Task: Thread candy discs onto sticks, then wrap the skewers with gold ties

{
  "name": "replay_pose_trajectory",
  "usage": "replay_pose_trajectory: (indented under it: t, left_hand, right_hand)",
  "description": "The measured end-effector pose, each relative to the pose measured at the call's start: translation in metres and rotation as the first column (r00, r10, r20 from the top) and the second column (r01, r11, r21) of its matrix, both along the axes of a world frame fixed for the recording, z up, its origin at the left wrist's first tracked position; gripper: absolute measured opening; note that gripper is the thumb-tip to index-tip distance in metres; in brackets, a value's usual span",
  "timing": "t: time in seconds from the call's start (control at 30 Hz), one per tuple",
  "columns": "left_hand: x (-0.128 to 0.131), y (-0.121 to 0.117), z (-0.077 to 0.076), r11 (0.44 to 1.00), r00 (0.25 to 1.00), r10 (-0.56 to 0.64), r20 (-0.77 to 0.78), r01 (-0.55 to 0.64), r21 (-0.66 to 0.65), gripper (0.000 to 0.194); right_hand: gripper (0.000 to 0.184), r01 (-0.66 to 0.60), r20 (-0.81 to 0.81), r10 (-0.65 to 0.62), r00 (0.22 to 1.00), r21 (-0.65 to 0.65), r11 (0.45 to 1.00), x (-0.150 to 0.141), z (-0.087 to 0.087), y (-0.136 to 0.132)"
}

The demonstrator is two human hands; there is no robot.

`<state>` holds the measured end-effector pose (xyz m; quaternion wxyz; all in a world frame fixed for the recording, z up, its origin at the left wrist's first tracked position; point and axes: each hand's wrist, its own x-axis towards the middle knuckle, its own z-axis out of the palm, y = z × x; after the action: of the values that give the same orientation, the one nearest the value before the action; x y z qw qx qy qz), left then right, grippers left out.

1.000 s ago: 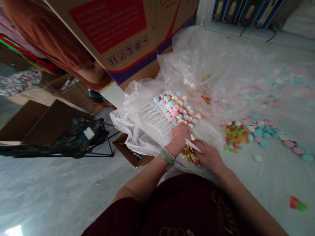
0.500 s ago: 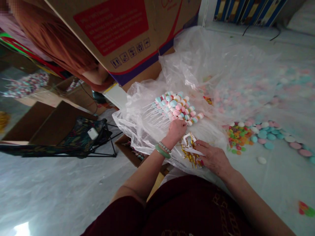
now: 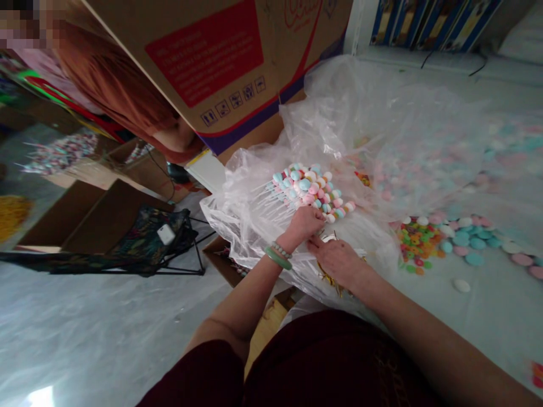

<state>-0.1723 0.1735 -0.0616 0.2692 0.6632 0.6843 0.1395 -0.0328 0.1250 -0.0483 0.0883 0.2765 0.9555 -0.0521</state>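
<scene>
My left hand (image 3: 303, 222), with a bead bracelet and a green bangle at the wrist, is closed in a pinch at the lower edge of a bunch of candy skewers (image 3: 314, 186). What lies between its fingertips is too small to make out. My right hand (image 3: 339, 263) meets it from the right, fingers drawn together near the left fingertips, their contents hidden. Under the right hand are gold twist ties (image 3: 333, 281), partly covered by it. The skewers, pastel pink, blue and white pieces on white sticks, rest on clear plastic sheeting (image 3: 241, 169).
Small colourful ring candies (image 3: 418, 243) and pastel round candies (image 3: 470, 237) lie on the white table to the right. A large cardboard box (image 3: 237, 51) stands behind. On the left are a folding chair (image 3: 144, 240) holding a phone (image 3: 166, 234), and another person's arm (image 3: 173, 133).
My right hand has moved left and up from the gold twist ties to my left hand's fingertips. My left hand stays pinched by the skewers. The view has shifted slightly.
</scene>
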Motion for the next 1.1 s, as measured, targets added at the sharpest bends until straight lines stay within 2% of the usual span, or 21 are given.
replay_pose_trajectory:
  t: [0.17,0.3,0.43,0.53,0.7,0.77,0.83,0.9,0.93,0.97,1.0,1.03,1.07,1.1]
  left_hand:
    - [0.001,-0.003,0.001,0.997,0.996,0.076,-0.036,-0.077,-0.03,0.024]
    - [0.002,-0.002,0.004,0.995,0.996,0.084,-0.042,-0.086,-0.043,0.024]
    - [0.009,-0.005,0.003,0.999,0.983,0.04,-0.179,-0.046,-0.028,0.022]
    - [0.019,-0.014,-0.003,1.0,0.951,-0.017,-0.308,0.021,0.008,0.028]
    - [0.029,-0.032,-0.01,0.999,0.917,-0.028,-0.399,0.043,0.029,0.034]
    - [0.028,-0.037,-0.008,1.0,0.921,-0.014,-0.389,0.021,0.014,0.032]
    - [0.025,-0.04,-0.001,1.0,0.931,0.009,-0.365,-0.014,-0.011,0.031]
    - [0.024,-0.046,0.01,0.998,0.951,0.062,-0.304,-0.059,0.019,0.03]
    - [0.025,-0.05,0.018,0.995,0.966,0.098,-0.24,-0.09,0.044,0.028]
    - [0.028,-0.055,0.025,0.991,0.983,0.13,-0.132,-0.124,0.055,0.026]
    - [0.032,-0.062,0.033,0.988,0.988,0.152,0.024,-0.152,0.03,0.022]
    - [0.038,-0.069,0.041,0.988,0.961,0.158,0.226,-0.153,-0.037,0.02]
    - [0.045,-0.076,0.047,0.985,0.88,0.159,0.447,-0.111,-0.132,0.02]
    - [0.053,-0.083,0.052,0.975,0.753,0.169,0.637,-0.035,-0.217,0.023]
  right_hand:
    - [0.047,0.084,0.048,-0.085,0.995,0.015,0.996,0.019,0.002,-0.01]
    - [0.051,0.161,0.088,-0.158,0.984,-0.026,0.987,0.042,0.003,-0.016]
    - [0.049,0.19,0.095,-0.183,0.979,-0.069,0.979,0.054,0.003,-0.015]
    - [0.049,0.17,0.086,-0.161,0.983,-0.103,0.98,0.056,0.007,-0.014]
    - [0.05,0.15,-0.002,-0.152,0.988,-0.101,0.983,0.058,0.013,-0.021]
    - [0.047,0.187,-0.078,-0.197,0.977,-0.121,0.975,0.061,0.015,-0.025]
    - [0.046,0.253,-0.211,-0.287,0.934,-0.176,0.951,0.067,0.018,-0.027]
    - [0.042,0.343,-0.38,-0.436,0.816,-0.29,0.893,0.074,0.023,-0.027]
    - [0.036,0.392,-0.441,-0.535,0.721,-0.377,0.839,0.078,0.027,-0.027]
    - [0.03,0.435,-0.46,-0.643,0.612,-0.484,0.76,0.08,0.031,-0.028]
    - [0.025,0.453,-0.425,-0.749,0.508,-0.608,0.652,0.082,0.035,-0.028]
    - [0.023,0.435,-0.343,-0.838,0.425,-0.734,0.521,0.084,0.039,-0.03]
    - [0.024,0.377,-0.236,-0.892,0.385,-0.842,0.386,0.084,0.043,-0.033]
    - [0.026,0.295,-0.136,-0.912,0.386,-0.919,0.262,0.085,0.045,-0.037]
